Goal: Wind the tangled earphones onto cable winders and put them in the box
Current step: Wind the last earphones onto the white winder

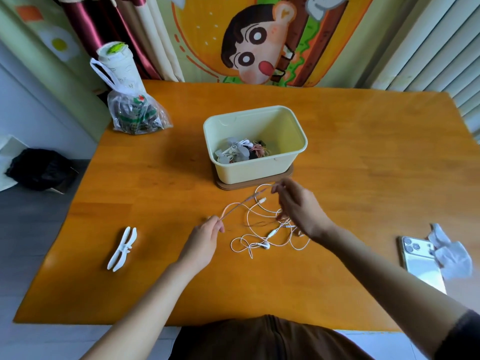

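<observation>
One big orange wooden table [363, 152], taking up most of the view. One pale yellow box [249, 170] around the middle, a bit to the far side, sitting on a brown board [285, 175]. Open top, with a small heap of already-wound earphones in the left part of the bottom. White, grey, pinkish and black bits in there, too jumbled to count.

Just near of the box, one set of white earphones [272, 233], mostly a loose tangle of loops lying flat on the wood. One stretch lifted and pulled straight, running from near-left up to far-right. Left hand [202, 242] pinching the near-left end of that stretch between thumb and fingertips. Right hand [298, 206] pinching the far-right end close to the box, hovering over the tangle and hiding part of it. One earbud plainly visible at the near edge of the heap; the other not made out.

One clear plastic bag [137, 115] at the far left corner, a white cup poking out the top. One phone [420, 266] face down at the near right, a crumpled tissue [452, 258] lying partly on it.

One white cable winder [122, 249] at the near left, well apart from the tangle. Flat on the table, untouched, long axis running near to far with a slight lean right.
</observation>
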Tool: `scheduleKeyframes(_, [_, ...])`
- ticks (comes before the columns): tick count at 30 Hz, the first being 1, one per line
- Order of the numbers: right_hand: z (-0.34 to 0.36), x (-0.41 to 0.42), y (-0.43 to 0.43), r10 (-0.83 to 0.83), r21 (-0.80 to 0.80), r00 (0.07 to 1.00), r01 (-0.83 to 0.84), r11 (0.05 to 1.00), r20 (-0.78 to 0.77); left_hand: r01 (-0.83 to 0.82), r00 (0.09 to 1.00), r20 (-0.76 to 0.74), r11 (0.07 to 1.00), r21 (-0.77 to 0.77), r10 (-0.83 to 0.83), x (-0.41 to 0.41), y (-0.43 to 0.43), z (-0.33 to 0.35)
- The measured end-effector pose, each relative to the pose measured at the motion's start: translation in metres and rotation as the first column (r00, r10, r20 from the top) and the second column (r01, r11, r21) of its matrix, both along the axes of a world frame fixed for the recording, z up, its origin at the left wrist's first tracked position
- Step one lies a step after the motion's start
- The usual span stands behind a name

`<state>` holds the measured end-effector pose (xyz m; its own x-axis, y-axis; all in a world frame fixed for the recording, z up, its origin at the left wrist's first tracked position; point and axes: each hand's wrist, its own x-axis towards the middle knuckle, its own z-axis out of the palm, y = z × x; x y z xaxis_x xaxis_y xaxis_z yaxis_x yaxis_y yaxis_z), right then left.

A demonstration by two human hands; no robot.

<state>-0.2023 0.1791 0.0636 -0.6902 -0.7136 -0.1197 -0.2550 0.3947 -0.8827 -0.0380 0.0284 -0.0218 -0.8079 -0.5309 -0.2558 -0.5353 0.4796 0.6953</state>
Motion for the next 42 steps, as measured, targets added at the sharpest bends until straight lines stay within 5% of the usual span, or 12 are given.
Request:
scheduleKeyframes(4, [0.02,-0.022,0.014,-0.095,-0.001,0.969,0.097,0.995,-0.23,-0.026,1.0,-0.007,1.0,0.0,0.026,0.001,0.0,0.006])
scheduleKeyframes(9, [0.04,-0.029,0.029,-0.243,-0.111,0.908,0.218,0.97,-0.342,-0.068,0.987,-0.152,0.997,-0.039,0.061,-0.017,0.002,0.041])
scheduleKeyframes(14, [0.054,-0.023,0.033,-0.257,-0.145,0.909,0.22,0.965,-0.329,-0.129,0.919,-0.383,0.989,-0.066,0.094,-0.035,0.007,0.081])
scheduleKeyframes(18, [0.046,-0.01,0.033,-0.069,0.051,0.973,0.083,0.995,-0.222,-0.207,0.942,-0.308,0.953,-0.222,0.133,-0.043,0.01,0.079])
scheduleKeyframes(22, [0.037,0.006,0.027,-0.01,0.05,0.998,0.013,0.999,-0.06,-0.287,0.915,-0.358,0.926,-0.247,0.188,-0.041,0.039,0.078])
scheduleKeyframes(24, [0.033,0.013,0.021,0.012,0.036,0.998,-0.01,0.999,-0.065,-0.208,0.892,-0.43,0.971,-0.12,0.138,-0.041,0.056,0.078])
scheduleKeyframes(26, [0.031,0.019,0.014,0.007,0.001,0.996,-0.007,1.0,-0.094,-0.025,0.898,-0.428,0.982,0.188,0.104,-0.046,0.071,0.082])
scheduleKeyframes(30, [0.03,0.022,0.007,-0.066,-0.08,0.997,0.069,0.994,0.033,0.146,0.887,-0.434,0.792,0.593,0.161,-0.054,0.088,0.087])
scheduleKeyframes(33, [0.03,0.019,0.01,-0.122,-0.137,0.978,0.146,0.98,0.168,0.171,0.885,-0.429,0.732,0.66,0.179,-0.057,0.091,0.092])
scheduleKeyframes(36, [0.03,0.017,0.013,-0.128,-0.161,0.983,0.149,0.976,0.134,0.167,0.885,-0.415,0.685,0.709,0.214,-0.063,0.092,0.093])
scheduleKeyframes(42, [0.029,0.013,0.02,-0.056,-0.103,0.998,0.057,0.993,0.018,0.072,0.904,-0.364,0.759,0.648,0.224,-0.069,0.087,0.102])
